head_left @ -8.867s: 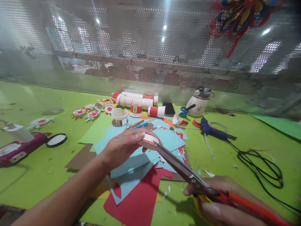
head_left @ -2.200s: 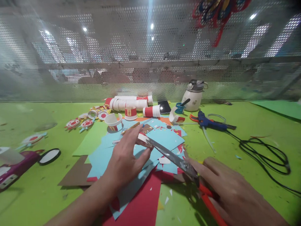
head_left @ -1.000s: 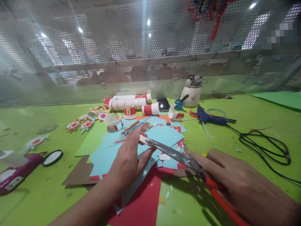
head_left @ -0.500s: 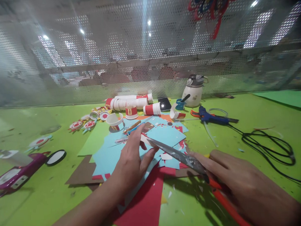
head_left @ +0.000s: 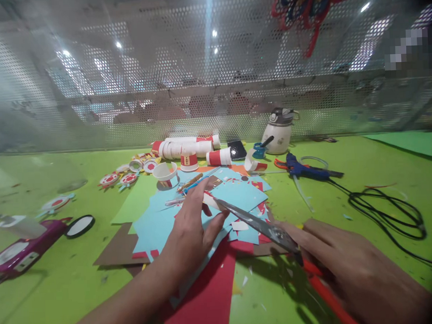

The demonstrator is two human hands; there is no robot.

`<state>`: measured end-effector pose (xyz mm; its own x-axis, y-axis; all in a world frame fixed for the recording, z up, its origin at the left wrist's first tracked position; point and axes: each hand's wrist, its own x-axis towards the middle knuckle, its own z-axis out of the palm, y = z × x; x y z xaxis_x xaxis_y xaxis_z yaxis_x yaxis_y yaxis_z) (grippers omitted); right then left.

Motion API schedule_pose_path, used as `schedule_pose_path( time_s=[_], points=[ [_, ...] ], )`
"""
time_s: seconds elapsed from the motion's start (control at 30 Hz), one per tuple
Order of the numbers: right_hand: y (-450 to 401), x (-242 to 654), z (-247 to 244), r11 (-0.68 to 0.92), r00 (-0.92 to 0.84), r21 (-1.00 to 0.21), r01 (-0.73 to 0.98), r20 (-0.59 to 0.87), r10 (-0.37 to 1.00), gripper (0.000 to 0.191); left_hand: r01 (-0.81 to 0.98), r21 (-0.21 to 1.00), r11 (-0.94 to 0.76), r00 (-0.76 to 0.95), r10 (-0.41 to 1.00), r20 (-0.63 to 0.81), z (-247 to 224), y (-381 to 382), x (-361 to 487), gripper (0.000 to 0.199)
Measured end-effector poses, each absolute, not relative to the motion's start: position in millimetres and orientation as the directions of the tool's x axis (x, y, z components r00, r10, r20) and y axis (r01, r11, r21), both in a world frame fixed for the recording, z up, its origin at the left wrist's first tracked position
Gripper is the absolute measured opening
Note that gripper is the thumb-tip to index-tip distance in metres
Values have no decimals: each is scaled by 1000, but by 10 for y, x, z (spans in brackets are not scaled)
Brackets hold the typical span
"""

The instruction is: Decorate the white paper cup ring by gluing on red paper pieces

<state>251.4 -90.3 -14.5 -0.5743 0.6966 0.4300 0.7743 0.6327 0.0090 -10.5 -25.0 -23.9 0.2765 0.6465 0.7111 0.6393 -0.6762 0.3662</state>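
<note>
Between the thumb and fingers of my left hand (head_left: 195, 224) is a small white and red paper piece (head_left: 210, 200). My right hand (head_left: 350, 266) is wrapped round the orange handles of the scissors (head_left: 268, 228), whose blades point left with their tips at the paper piece. Below both hands lie light blue sheets (head_left: 157, 220), a red sheet (head_left: 210, 294) and small paper scraps. Just beyond my left hand, several pens (head_left: 191, 182) rest on the blue paper.
Paper cups (head_left: 218, 157) and stacked white cup rolls stand behind the sheets. A blue glue gun (head_left: 303, 168) with a coiled black cable (head_left: 383, 198) is at right, near a white bottle (head_left: 278, 131). Turtle-like crafts (head_left: 108, 179) and a purple device (head_left: 31, 246) are at left.
The scissors and my right hand have shifted very slightly right and down. My left hand still holds the paper piece in nearly the same place.
</note>
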Motion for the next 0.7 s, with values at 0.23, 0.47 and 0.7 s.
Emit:
schedule_pose_path(
  time_s=[0.23,0.47,0.7],
  points=[
    [-893,2525,-156,597,-537,-26,802,409,738,48,674,314,-669,287,629,723,-255,-225,-126,57],
    [-906,2523,-167,590,-533,-34,807,391,750,44,660,336,-672,310,651,693,-233,-247,-114,57],
    [-898,2527,-163,593,-542,-16,805,388,746,43,675,319,-666,309,647,697,-239,-279,-103,55]
  ],
)
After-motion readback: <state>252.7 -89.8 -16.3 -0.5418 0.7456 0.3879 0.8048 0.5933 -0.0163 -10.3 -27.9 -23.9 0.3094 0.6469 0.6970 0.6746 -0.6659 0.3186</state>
